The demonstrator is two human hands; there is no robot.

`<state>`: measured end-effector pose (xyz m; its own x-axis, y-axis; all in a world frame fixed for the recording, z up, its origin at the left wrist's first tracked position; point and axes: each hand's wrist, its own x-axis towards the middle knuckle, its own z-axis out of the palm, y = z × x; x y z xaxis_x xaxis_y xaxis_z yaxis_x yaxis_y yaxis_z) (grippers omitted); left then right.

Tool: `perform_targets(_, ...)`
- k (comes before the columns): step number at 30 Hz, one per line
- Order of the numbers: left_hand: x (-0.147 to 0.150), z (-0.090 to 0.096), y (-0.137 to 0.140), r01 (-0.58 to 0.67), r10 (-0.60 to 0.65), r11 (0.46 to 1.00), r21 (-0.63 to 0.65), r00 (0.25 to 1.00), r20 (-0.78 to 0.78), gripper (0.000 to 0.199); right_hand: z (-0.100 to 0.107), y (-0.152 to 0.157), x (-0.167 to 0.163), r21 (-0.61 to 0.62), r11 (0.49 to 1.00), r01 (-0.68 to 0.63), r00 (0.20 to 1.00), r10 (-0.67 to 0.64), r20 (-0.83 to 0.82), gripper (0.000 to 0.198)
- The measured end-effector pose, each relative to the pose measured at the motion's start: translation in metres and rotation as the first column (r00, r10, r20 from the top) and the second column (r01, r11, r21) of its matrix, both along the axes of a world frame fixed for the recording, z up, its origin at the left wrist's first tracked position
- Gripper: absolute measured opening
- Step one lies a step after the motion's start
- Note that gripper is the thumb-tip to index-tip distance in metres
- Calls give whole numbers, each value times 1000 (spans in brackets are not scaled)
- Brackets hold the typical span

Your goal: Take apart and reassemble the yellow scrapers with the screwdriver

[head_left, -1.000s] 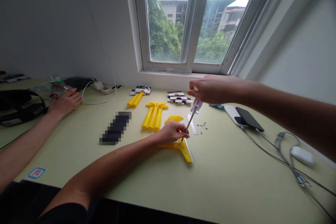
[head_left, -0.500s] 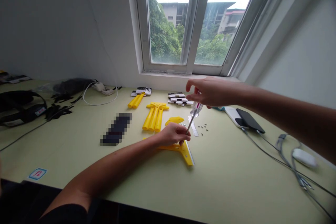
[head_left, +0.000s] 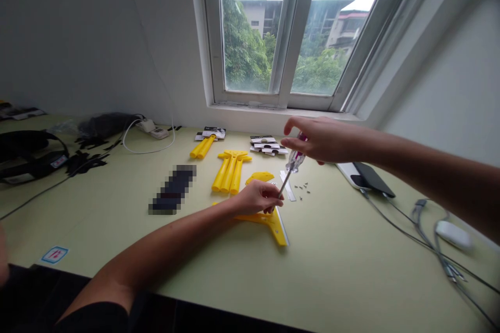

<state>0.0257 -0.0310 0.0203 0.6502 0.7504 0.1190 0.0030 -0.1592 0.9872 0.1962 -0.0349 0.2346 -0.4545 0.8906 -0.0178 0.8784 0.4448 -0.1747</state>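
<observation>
My right hand [head_left: 316, 139] is curled loosely around the clear, purple-marked handle of a screwdriver [head_left: 296, 160], with thumb and index finger somewhat apart. The screwdriver slants down and left. My left hand [head_left: 258, 197] pinches the lower end of its shaft, closed against a yellow scraper [head_left: 278, 230] with a metal blade strip along its edge. The screwdriver's tip and part of the scraper are hidden by my left fingers. Just beyond lie a yellow plastic piece [head_left: 261, 177], a loose metal blade [head_left: 288, 187] and several small screws [head_left: 301, 188].
Yellow handles [head_left: 226, 174] and a yellow pair with cards [head_left: 203, 148] lie behind. Black-and-white packaging cards [head_left: 267, 145] are near the window. A pixelated dark item [head_left: 172, 190] is at left. A phone [head_left: 373, 179] and cables [head_left: 433, 242] lie at right.
My right hand has loosened and shifted slightly on the handle, showing more of its purple part. My left hand stays at the shaft and the scraper.
</observation>
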Motion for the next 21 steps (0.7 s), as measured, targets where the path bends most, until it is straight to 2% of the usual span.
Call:
perform_targets(2, -1, 2, -1, 12, -12, 1000, 26, 1000, -22, 28, 2, -2, 2, 2, 999, -49, 999, 49, -1, 45)
perform_targets(5, -4, 5, -2, 47, -42, 996, 82, 997, -64, 27, 8, -8, 1, -84, 976, -200, 978, 194, -78, 49)
perform_targets(7, -4, 5, -3, 55, -50, 996, 70, 996, -72, 27, 10, -12, 0, -108, 966, -236, 967, 223, -122, 48)
perform_targets(9, -2, 4, -3, 44, -41, 998, 43, 997, -69, 27, 7, -13, -1, -60, 980, -187, 977, 180, -111, 43)
perform_targets(13, 1, -1, -2, 9, -8, 1000, 25, 999, -50, 34, -2, -10, -1, 38, 998, -45, 999, 46, -27, 45)
perform_targets(15, 0, -2, -2, 6, -5, 1000, 25, 999, -48, 35, -3, -10, -1, 45, 996, -74, 997, 75, -35, 43)
perform_targets(18, -2, 3, -3, -20, 29, 992, 124, 997, -71, 29, 3, -16, 1, 63, 987, -149, 987, 152, -48, 40)
perform_targets(21, -4, 12, -5, -92, 109, 970, 223, 992, -63, 15, 11, -22, 9, 91, 988, -121, 990, 127, -63, 36)
